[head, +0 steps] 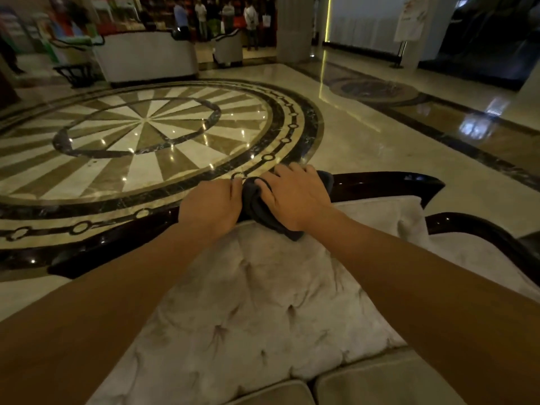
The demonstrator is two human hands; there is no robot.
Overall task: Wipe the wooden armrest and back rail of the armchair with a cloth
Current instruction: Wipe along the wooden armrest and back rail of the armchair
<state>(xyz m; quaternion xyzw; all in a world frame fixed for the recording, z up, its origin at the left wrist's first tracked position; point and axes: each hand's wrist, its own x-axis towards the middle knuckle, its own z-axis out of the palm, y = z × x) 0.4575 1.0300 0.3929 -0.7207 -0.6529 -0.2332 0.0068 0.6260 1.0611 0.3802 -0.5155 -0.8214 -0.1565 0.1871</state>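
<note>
A dark glossy wooden back rail (380, 184) runs across the top of a pale tufted chair back (263, 302). A dark cloth (257, 209) is bunched on the rail's middle. My right hand (295, 197) lies over the cloth, fingers spread and pressing it onto the rail. My left hand (210, 206) is closed on the rail just left of the cloth, its fingertips touching the cloth's edge. A curved dark wooden armrest (473, 229) sits at the right.
Beyond the rail lies a polished marble floor with a round inlay (146, 121). White armchairs (146, 57) stand at the far side, with several people standing behind them. A column (295, 27) and a sign stand (409, 24) are at the back right.
</note>
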